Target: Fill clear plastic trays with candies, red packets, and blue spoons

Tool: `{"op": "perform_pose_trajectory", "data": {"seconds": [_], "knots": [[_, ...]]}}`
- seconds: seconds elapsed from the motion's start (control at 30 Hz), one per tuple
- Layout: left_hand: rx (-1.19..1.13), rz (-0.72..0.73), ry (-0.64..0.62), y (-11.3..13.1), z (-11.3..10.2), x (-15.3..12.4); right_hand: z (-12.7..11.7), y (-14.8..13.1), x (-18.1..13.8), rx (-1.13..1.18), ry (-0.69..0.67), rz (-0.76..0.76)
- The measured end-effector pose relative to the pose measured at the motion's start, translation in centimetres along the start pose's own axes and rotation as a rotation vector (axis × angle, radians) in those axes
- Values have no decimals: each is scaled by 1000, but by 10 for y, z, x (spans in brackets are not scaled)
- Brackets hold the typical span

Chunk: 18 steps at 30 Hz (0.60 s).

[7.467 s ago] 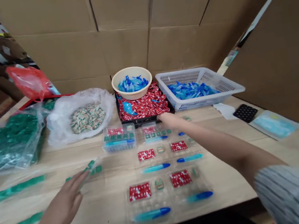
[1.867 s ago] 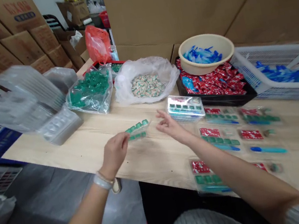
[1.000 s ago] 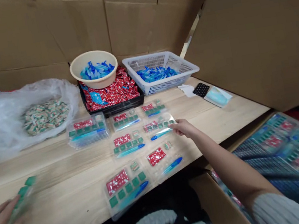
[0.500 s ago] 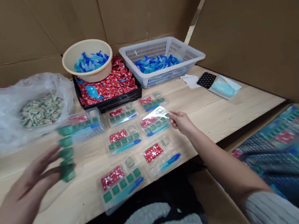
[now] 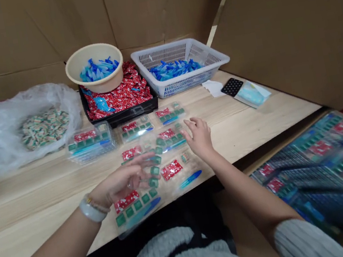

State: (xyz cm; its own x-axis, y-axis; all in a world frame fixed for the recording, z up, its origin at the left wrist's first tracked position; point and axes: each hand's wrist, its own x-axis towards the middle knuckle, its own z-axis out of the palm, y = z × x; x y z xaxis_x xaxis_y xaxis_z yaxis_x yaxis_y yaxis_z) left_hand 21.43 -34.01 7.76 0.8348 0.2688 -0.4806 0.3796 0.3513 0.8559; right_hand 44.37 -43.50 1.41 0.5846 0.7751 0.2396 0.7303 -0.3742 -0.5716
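Observation:
My left hand [image 5: 124, 182] hovers low over the wooden table [image 5: 31, 202] and pinches a strip of green packets [image 5: 155, 165]. The strip is blurred and reaches toward a clear blister tray [image 5: 169, 140] that holds a red packet, green squares and a blue stick. My right hand [image 5: 198, 138] is at that tray's right edge, fingers spread, gripping nothing. Several more clear trays with the same contents lie around both hands, one at the front edge [image 5: 134, 203] and one beside it [image 5: 181, 174].
A cream bowl [image 5: 97, 82] of blue pieces sits on a black tray of red packets [image 5: 121, 97]. Nearby are a white basket [image 5: 201, 59], a clear bag of sweets [image 5: 41, 125], a stack of filled trays [image 5: 89, 144] and a carton of packed trays [image 5: 323, 163]. Cardboard walls surround the table.
My left hand has carried the green strip rightward, from the left side to the trays in the middle. My right hand has let go of the tray's edge and spread its fingers.

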Motion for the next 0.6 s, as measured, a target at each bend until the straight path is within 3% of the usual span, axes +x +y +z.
{"op": "perform_pose_trajectory", "data": {"seconds": [0.07,0.13,0.17,0.23,0.33,0.4,0.5,0.6], "knots": [[-54,-66,-136,2,5,12,-13,-7,-6,338,-181,12],[-102,-137,-235,3,11,25,-22,-5,-17,621,-359,126],[-106,-157,-219,2,14,31,-24,0,-25,711,-367,218],[-45,-129,-39,-6,22,37,-24,14,-43,784,-251,406],[322,74,368,-33,39,34,-16,34,-71,635,-82,526],[667,203,500,-52,53,26,-10,38,-85,408,-48,473],[961,256,498,-69,74,15,-5,35,-94,89,-26,341],[973,207,465,-67,83,9,-5,33,-95,2,-87,274]]}}
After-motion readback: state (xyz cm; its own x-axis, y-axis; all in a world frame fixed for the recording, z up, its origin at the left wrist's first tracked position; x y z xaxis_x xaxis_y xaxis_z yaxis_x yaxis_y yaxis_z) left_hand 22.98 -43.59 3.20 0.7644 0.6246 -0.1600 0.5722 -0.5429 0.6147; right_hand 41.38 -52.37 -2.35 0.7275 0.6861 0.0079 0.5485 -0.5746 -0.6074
